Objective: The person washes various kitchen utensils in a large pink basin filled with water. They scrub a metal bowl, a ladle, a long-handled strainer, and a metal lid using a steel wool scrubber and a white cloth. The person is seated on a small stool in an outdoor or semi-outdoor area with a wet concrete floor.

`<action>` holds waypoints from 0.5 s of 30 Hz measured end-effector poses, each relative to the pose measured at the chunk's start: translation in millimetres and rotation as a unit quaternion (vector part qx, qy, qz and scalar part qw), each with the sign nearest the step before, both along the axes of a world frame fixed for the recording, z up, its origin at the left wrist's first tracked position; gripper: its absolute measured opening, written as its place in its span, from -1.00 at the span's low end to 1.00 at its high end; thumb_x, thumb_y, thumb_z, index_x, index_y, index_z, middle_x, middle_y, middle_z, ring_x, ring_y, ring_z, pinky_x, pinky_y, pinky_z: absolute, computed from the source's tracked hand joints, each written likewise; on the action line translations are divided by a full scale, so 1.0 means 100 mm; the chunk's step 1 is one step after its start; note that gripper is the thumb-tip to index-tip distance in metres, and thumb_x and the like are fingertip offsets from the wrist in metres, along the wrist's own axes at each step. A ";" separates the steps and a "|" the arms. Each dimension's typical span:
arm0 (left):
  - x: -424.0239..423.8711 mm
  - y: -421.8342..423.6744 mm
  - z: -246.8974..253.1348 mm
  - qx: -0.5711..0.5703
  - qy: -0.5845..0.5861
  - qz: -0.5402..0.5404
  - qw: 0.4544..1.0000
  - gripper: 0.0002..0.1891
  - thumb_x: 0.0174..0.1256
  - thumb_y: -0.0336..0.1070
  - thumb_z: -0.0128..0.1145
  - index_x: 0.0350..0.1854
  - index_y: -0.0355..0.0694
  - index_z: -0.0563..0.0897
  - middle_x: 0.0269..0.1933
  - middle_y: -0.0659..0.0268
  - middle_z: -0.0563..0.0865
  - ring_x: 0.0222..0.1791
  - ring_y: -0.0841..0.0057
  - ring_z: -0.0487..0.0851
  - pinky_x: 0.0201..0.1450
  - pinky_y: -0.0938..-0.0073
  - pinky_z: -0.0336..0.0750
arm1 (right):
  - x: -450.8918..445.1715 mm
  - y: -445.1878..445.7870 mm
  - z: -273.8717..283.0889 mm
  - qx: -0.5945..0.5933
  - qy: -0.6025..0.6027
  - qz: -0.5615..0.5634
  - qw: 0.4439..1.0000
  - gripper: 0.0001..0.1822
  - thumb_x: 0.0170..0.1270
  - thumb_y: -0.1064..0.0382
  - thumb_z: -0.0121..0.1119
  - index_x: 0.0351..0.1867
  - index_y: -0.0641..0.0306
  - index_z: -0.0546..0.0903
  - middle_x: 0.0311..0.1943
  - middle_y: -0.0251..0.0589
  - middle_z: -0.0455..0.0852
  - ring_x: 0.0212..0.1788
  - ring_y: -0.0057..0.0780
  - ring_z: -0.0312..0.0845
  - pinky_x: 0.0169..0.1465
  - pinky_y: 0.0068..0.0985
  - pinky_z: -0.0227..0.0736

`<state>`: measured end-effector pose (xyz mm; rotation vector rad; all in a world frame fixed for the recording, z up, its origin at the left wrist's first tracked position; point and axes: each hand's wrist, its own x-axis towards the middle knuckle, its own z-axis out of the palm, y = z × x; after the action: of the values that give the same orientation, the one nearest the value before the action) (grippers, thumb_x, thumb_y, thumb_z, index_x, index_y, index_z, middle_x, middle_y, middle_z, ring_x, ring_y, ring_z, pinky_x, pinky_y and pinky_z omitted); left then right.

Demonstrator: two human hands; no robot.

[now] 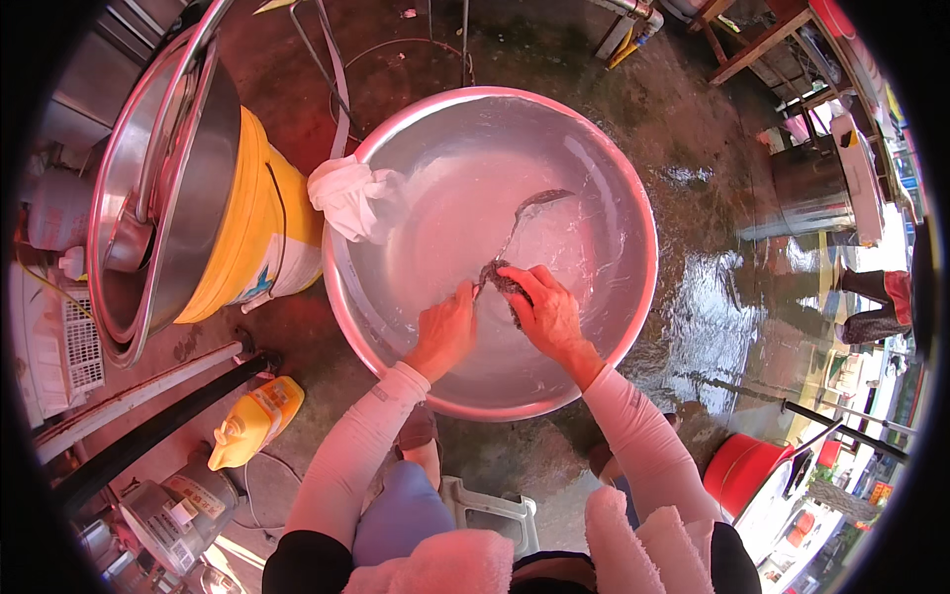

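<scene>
A wide round metal basin (647, 245) stands on the floor before me, with water in it. Over its middle my left hand (449, 323) grips the near end of a thin metal utensil, which looks like a ladle or spoon (544, 197); its curved head points to the far right. My right hand (548, 308) is closed around a dark scouring pad, apparently steel wool (512, 286), pressed against the handle just beyond my left hand. A crumpled white cloth (349, 197) hangs over the basin's left rim.
To the left, large metal pans (197, 185) rest on a yellow bucket (256, 215). A yellow plastic jug (260, 416) lies or stands nearer me. A plastic stool (493, 508) is below me, and a red bucket (742, 471) at right. Another person's legs (876, 304) show beyond wet floor.
</scene>
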<state>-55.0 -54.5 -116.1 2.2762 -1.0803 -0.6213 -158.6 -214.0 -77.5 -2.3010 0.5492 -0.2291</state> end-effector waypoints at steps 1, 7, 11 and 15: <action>0.05 -0.01 -0.03 0.008 -0.040 0.000 0.999 -0.73 0.32 -0.38 0.07 -0.01 -0.27 0.34 -0.35 -0.05 0.68 -0.32 -0.08 0.67 -0.37 -0.07 0.48 | -0.10 0.02 0.10 0.008 -0.005 -0.022 1.000 -0.66 0.20 0.30 0.21 0.04 -0.03 0.64 -0.19 -0.19 0.62 -0.22 -0.07 0.62 -0.19 -0.22 0.54; 0.10 -0.19 -0.03 -0.075 0.414 0.124 0.899 -0.63 0.32 -0.35 0.13 0.12 -0.30 0.40 -0.15 -0.05 0.59 -0.28 -0.03 0.66 -0.13 0.06 0.56 | -0.97 -0.05 0.09 -0.035 -0.015 0.040 0.998 -0.54 0.10 0.34 0.22 0.10 -0.03 0.61 -0.14 -0.23 0.59 -0.17 -0.14 0.61 -0.14 -0.28 0.56; 0.05 -0.18 0.15 -0.203 -0.184 0.037 0.961 -0.58 0.30 -0.35 0.19 0.15 -0.31 0.38 -0.09 -0.01 0.55 -0.28 -0.03 0.66 -0.12 0.11 0.57 | -1.19 0.06 -0.05 -0.033 0.009 0.036 0.999 -0.53 0.08 0.34 0.22 0.10 -0.03 0.61 -0.14 -0.23 0.59 -0.15 -0.15 0.60 -0.11 -0.26 0.55; 0.03 -0.15 0.47 -0.161 -0.090 0.065 0.981 -0.62 0.33 -0.33 0.18 0.13 -0.23 0.38 -0.06 0.04 0.61 -0.24 0.06 0.68 -0.18 0.16 0.56 | -1.12 0.09 -0.17 -0.034 -0.006 -0.011 0.999 -0.53 0.07 0.34 0.21 0.09 -0.03 0.61 -0.13 -0.22 0.59 -0.12 -0.13 0.59 -0.10 -0.25 0.54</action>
<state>-51.9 -69.5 -69.4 2.1251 -1.0200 -0.1738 -270.4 -205.2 -94.6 -2.3582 0.5685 -0.2746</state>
